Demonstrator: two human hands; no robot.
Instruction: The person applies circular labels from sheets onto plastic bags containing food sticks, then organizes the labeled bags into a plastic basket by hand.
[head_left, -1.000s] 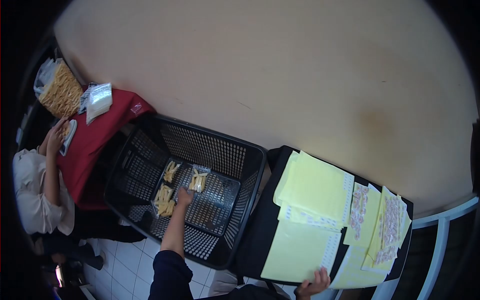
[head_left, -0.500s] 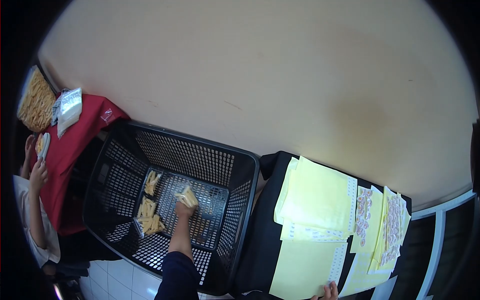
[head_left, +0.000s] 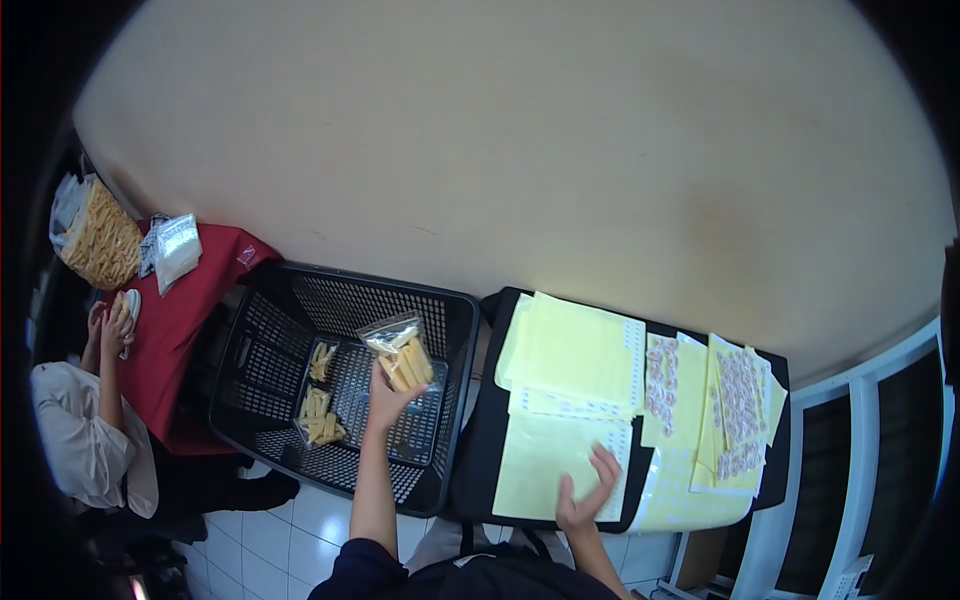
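Note:
My left hand (head_left: 392,400) is closed around a clear plastic bag of pale yellow sticks (head_left: 404,358), held up over the black basket (head_left: 262,345). Inside the basket, more bagged sticks (head_left: 320,420) lie on the floor at its left side. My right hand (head_left: 590,492) has its fingers apart, holding nothing, above the yellow sheets (head_left: 545,470) on the black-covered table (head_left: 480,455).
Sheets with round printed stickers (head_left: 738,410) lie at the right of the black table. On the left, a red-covered table (head_left: 185,335) bears clear bags (head_left: 178,250) and a large bag of sticks (head_left: 105,240). A person (head_left: 85,430) stands beside it holding a white plate.
My left hand has lifted the bag of sticks up from the basket's floor. My right hand has come up into view over the yellow sheets. The whole view has shifted.

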